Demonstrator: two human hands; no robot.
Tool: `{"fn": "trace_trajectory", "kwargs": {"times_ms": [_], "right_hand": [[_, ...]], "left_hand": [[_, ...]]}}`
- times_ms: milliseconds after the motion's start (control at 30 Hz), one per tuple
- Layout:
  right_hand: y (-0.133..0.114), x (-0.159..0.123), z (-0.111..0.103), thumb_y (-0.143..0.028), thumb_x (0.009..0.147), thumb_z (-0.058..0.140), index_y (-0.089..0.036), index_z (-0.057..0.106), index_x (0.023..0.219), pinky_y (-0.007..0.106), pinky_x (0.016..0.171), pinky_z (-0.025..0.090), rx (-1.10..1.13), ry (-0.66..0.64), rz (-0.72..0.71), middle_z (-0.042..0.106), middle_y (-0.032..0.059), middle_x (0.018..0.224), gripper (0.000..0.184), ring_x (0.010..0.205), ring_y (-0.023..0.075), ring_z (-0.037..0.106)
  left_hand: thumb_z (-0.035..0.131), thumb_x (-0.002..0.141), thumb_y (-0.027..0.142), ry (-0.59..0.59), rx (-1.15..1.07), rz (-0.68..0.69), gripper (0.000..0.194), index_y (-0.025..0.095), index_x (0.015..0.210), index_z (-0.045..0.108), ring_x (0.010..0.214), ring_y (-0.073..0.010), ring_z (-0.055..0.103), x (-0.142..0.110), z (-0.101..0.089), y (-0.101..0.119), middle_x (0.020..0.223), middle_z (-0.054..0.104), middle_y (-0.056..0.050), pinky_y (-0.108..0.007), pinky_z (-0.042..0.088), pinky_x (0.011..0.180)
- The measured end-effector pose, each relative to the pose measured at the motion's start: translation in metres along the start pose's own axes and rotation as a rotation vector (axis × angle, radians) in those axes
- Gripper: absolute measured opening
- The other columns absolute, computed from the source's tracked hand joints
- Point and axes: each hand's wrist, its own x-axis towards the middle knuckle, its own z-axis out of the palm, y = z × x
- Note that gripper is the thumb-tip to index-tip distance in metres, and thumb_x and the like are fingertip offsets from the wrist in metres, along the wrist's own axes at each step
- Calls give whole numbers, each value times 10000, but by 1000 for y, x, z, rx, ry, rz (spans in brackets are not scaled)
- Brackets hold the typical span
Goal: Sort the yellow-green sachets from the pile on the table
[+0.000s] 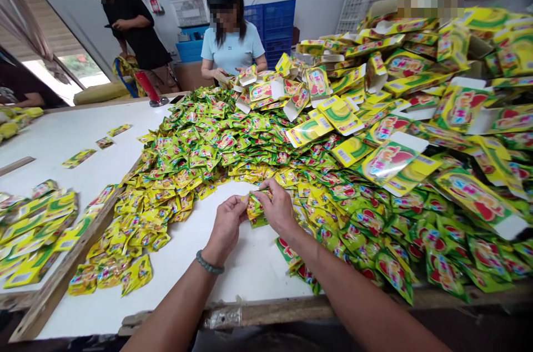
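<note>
Over the white tabletop, my left hand (228,225) pinches the left edge of a small yellow-and-green candy packet (255,209). From the other side my right hand (278,209) grips the same packet, its fingers closed around the top. Part of the packet is hidden by my fingers, and I cannot tell whether it is one or a small stack. Just beyond both hands lie yellow packets (158,207) in a band, with a heap of green packets (216,130) behind. More green packets (375,221) with a red fruit print spread beside my right forearm.
Open printed cartons (391,160) pile high on the right. A wooden strip (79,252) divides the table on the left, with filled-looking cartons (41,230) beyond it. Across the table sits a co-worker (231,41); another person (129,24) stands at the back left.
</note>
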Motion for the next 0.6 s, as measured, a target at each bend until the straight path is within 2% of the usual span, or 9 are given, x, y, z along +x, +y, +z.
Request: {"fn": "trace_trajectory", "kwargs": {"times_ms": [133,233,300,400,467,533,600], "right_hand": [[3,-1,3,-267,786,495,-192,517,801,269,696,394,17,-43,-22,578,14,769,80,727,163,530],[3,0,0,-318,815,474,-195,530,843,269,686,413,124,-124,77,586,9,797,138,725,151,531],[2,1,-4,-390,803,520,-191,543,959,267,686,436,226,-157,162,602,23,903,253,776,150,547],[-3,4,-15,-442,723,637,-174,559,1097,265,651,465,358,-323,259,629,36,938,467,772,155,578],[-4,7,-22,-427,699,667,-162,613,1066,261,591,469,392,-437,306,652,19,815,456,675,152,587],[-1,12,-28,-407,691,676,-164,661,992,256,542,463,389,-408,322,654,8,736,386,609,151,581],[8,18,-36,-400,676,688,-175,680,932,247,521,452,343,-264,301,652,4,711,341,585,147,569]], "left_hand": [[779,605,265,-28,7,0,260,124,708,587,563,-78,543,0,0,4,626,616,15,-193,427,571],[818,530,203,-15,4,-20,308,134,685,561,523,-74,535,4,-4,5,571,598,35,-186,413,546],[811,532,197,-30,-29,-29,295,137,676,559,538,-80,549,7,-6,6,584,610,29,-192,423,561],[787,551,183,-75,-8,8,244,135,680,585,554,-79,548,10,-5,10,616,624,19,-190,416,568],[773,547,166,-96,60,38,213,130,668,602,565,-81,541,12,0,15,623,622,14,-192,413,578],[751,562,169,-123,140,55,179,123,676,622,605,-91,546,16,10,20,665,628,-1,-206,424,616],[718,605,197,-163,221,62,205,125,782,644,677,-113,563,20,21,25,749,636,-21,-232,442,677]]}}
